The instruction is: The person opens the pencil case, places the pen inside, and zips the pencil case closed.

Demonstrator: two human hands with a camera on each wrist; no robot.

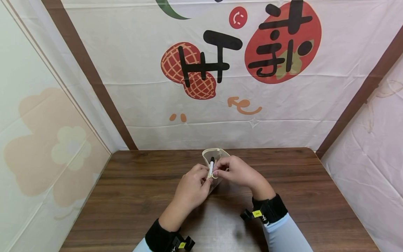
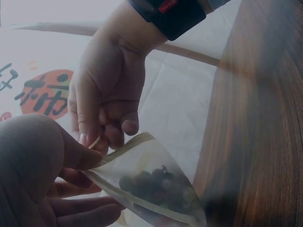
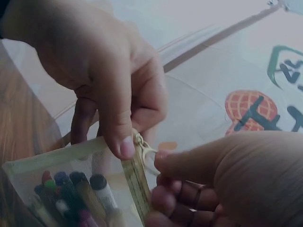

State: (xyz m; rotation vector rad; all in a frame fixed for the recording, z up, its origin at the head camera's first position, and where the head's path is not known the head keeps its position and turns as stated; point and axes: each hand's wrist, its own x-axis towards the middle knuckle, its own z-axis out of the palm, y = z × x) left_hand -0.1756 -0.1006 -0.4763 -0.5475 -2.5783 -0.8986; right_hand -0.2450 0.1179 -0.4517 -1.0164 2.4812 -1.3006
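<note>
A see-through mesh zipper pouch (image 1: pixel 216 153) with cream edging is held upright over the table, its mouth parted in the head view. Inside it stand several markers (image 3: pixel 101 187), one of them white with a black cap. My left hand (image 1: pixel 192 187) pinches the pouch's top edge at the near end of the zipper (image 3: pixel 136 184), thumb on the mesh side. With thumb and forefinger, my right hand (image 1: pixel 239 173) pinches the zipper's looped pull (image 3: pixel 148 153) at that same end. The left wrist view shows the pouch's dark contents blurred through the mesh.
The brown wooden table (image 1: pixel 132 199) spreads around both hands. A white cloth backdrop (image 1: pixel 138 105) with printed fruit and characters hangs behind its far edge, and pale cloth walls stand at left and right.
</note>
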